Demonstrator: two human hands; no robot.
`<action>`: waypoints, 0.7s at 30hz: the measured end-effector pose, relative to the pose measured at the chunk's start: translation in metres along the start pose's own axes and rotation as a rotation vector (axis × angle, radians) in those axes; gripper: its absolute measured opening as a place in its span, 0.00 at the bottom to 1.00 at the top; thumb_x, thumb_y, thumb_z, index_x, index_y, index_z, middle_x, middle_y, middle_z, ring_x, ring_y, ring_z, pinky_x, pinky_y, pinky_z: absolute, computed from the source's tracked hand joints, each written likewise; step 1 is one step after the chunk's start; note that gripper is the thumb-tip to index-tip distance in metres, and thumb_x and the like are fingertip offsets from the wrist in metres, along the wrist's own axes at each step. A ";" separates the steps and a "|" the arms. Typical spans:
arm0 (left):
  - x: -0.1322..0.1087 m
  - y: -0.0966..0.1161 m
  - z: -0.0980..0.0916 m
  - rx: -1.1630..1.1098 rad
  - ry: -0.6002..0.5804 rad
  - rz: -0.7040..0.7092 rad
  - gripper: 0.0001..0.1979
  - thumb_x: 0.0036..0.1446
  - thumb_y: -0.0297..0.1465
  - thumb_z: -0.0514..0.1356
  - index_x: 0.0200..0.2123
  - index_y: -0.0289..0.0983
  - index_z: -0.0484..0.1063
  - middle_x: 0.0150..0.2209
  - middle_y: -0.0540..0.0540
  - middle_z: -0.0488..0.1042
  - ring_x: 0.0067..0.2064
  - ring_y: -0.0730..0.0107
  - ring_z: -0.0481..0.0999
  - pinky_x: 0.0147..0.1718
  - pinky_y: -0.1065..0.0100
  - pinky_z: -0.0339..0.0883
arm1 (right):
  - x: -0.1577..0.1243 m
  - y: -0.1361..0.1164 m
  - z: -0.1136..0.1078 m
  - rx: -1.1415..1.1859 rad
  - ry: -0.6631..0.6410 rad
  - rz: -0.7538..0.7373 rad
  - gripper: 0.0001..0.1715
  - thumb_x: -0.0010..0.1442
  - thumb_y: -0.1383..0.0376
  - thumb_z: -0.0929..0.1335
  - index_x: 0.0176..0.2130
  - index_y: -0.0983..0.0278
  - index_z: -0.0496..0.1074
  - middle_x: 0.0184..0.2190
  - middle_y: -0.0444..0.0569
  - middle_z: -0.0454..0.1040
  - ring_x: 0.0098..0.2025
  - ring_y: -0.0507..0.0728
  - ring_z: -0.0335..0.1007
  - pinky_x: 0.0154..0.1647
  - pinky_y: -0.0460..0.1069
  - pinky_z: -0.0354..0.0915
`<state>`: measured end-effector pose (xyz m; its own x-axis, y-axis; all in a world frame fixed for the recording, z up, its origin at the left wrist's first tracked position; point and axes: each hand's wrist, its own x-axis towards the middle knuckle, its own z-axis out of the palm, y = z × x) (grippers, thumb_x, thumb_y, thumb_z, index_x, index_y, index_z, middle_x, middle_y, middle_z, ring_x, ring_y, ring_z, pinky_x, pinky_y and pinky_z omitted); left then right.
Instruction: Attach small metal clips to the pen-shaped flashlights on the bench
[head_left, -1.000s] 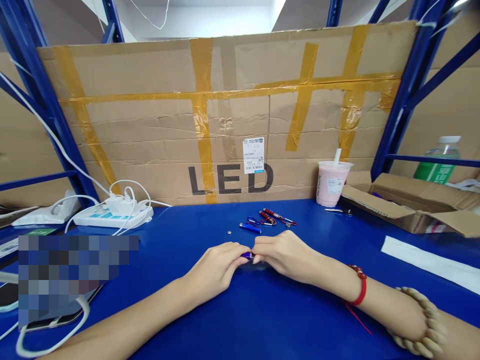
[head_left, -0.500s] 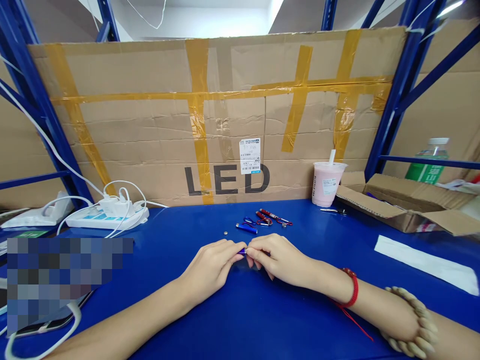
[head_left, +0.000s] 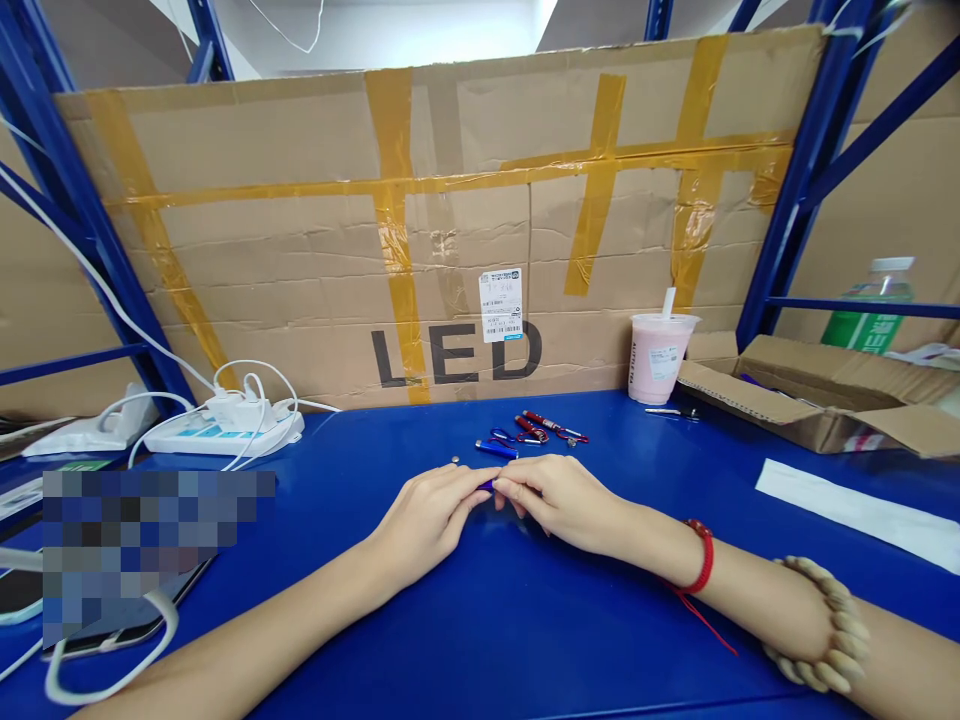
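Note:
Between my two hands, at the middle of the blue table, is a small blue metallic piece [head_left: 487,486], mostly hidden by fingers. My left hand [head_left: 431,512] pinches it from the left, thumb below and fingers over it. My right hand [head_left: 564,498] has thumb and fingertips closed at its right end. Just beyond lies a short blue metal tube [head_left: 496,449]. A small round silver disc, like a button cell [head_left: 455,460], rests to its left. Behind the tube are slim red metal tubes with clips [head_left: 541,424], some overlapping.
A pink drink cup with a straw [head_left: 660,360] stands at the back right, beside an open cardboard box [head_left: 810,400]. A white strip [head_left: 855,512] lies at right. On the left are a power strip with cables [head_left: 225,428] and a phone [head_left: 142,625]. Cardboard [head_left: 322,280] walls the back.
The view has shifted and tilted slightly. Both hands keep their pinch on the small blue piece, with the right fingertips now lying closer against the left ones.

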<state>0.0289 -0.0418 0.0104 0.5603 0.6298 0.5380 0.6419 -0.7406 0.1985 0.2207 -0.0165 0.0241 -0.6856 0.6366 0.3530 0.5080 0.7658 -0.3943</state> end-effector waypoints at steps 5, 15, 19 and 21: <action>0.004 -0.001 -0.001 -0.185 0.054 -0.184 0.11 0.63 0.30 0.47 0.43 0.40 0.67 0.37 0.50 0.74 0.39 0.72 0.73 0.41 0.70 0.64 | 0.003 0.004 -0.004 -0.090 0.080 0.014 0.21 0.64 0.56 0.56 0.32 0.62 0.72 0.25 0.42 0.74 0.27 0.50 0.67 0.28 0.44 0.54; 0.008 -0.013 0.000 -0.548 0.347 -0.588 0.12 0.60 0.38 0.48 0.41 0.38 0.62 0.25 0.52 0.65 0.28 0.73 0.64 0.28 0.73 0.56 | 0.009 0.034 -0.015 -0.323 0.312 0.226 0.11 0.58 0.61 0.62 0.37 0.60 0.72 0.33 0.43 0.74 0.29 0.51 0.68 0.24 0.44 0.54; 0.008 -0.012 0.003 -0.660 0.308 -0.683 0.11 0.53 0.35 0.53 0.40 0.39 0.62 0.24 0.55 0.62 0.22 0.77 0.57 0.23 0.74 0.51 | 0.009 0.048 -0.015 -0.363 0.248 0.213 0.13 0.57 0.63 0.62 0.41 0.61 0.71 0.38 0.47 0.73 0.38 0.54 0.69 0.32 0.46 0.61; 0.009 -0.009 0.004 -0.657 0.271 -0.657 0.10 0.50 0.32 0.55 0.37 0.39 0.61 0.24 0.56 0.60 0.22 0.78 0.56 0.23 0.74 0.51 | 0.009 0.053 -0.013 -0.373 0.197 0.139 0.15 0.58 0.63 0.62 0.45 0.62 0.70 0.43 0.50 0.71 0.44 0.56 0.67 0.41 0.49 0.62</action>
<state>0.0299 -0.0286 0.0098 0.0016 0.9504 0.3109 0.3175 -0.2953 0.9011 0.2479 0.0312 0.0174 -0.5039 0.7132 0.4873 0.7662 0.6295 -0.1291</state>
